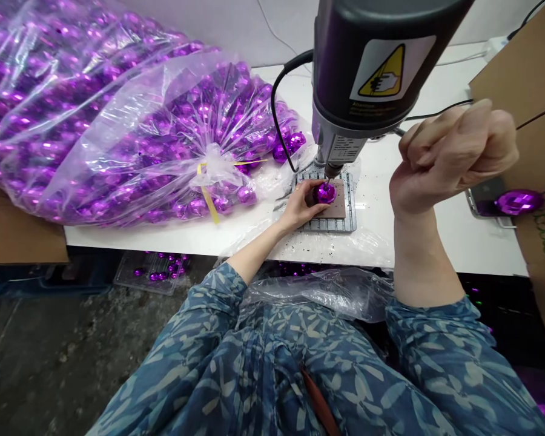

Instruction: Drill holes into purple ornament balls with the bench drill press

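My left hand (300, 206) curls its thumb and fingers around a shiny purple mirrored ball (326, 192), a disco-ball bauble. The ball rests on a brown board (338, 206) lying on the slotted metal base (352, 218) of a bench drill press (358, 72). Directly above, the drill bit (327, 180) points down at the ball's top and appears to touch it. Raised at the machine's right side, my right hand (454, 151) is closed in a fist around the end of the drill press lever (398, 131); the grip itself is hidden by my fingers.
A large tied clear bag (118, 121) of purple balls fills the left of the white table (454, 242). Cardboard boxes (540, 72) stand at the right, near a phone (485, 197) and another purple ball (519, 201). Below the table's edge sits a clear tray (149, 272) with balls.
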`<state>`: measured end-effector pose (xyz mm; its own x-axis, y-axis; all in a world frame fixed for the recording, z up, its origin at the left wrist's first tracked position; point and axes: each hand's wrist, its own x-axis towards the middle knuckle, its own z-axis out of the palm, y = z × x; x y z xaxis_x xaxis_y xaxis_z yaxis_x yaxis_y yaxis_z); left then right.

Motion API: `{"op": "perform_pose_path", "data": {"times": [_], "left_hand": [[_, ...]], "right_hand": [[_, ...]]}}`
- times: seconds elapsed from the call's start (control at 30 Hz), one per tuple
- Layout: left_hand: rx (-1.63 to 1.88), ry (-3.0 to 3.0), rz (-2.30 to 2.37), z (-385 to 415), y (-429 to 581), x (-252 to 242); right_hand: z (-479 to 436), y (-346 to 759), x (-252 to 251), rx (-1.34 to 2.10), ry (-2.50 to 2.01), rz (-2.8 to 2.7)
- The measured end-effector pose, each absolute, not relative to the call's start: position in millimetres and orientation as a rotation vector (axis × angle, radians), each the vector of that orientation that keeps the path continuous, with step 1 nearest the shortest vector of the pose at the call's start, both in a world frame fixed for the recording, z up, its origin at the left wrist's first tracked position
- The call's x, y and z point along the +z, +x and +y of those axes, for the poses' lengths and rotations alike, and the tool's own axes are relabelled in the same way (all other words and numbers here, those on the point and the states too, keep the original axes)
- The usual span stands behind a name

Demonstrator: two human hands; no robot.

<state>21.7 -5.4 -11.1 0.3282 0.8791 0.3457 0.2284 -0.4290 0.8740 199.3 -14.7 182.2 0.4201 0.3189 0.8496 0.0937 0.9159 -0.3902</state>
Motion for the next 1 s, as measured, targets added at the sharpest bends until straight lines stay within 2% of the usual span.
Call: {"op": "perform_pose_path", "data": {"times": [0.43,0.9,1.0], "left_hand": [[1.120,1.849,0.995,-6.1,23.5,-10.4],[1.113,1.845,1.024,-8.1,24.1,-5.9],[1.114,1.847,1.023,-8.2,24.4,-6.1]], "right_hand": [[-0.5,213.1,141.8,0.046,-0.255,-1.181],[-1.1,213.4,127.7,-0.022,-0.282,-1.214],[-6.6,209.3,137.1,0.012,-0.342,-1.197]]}}
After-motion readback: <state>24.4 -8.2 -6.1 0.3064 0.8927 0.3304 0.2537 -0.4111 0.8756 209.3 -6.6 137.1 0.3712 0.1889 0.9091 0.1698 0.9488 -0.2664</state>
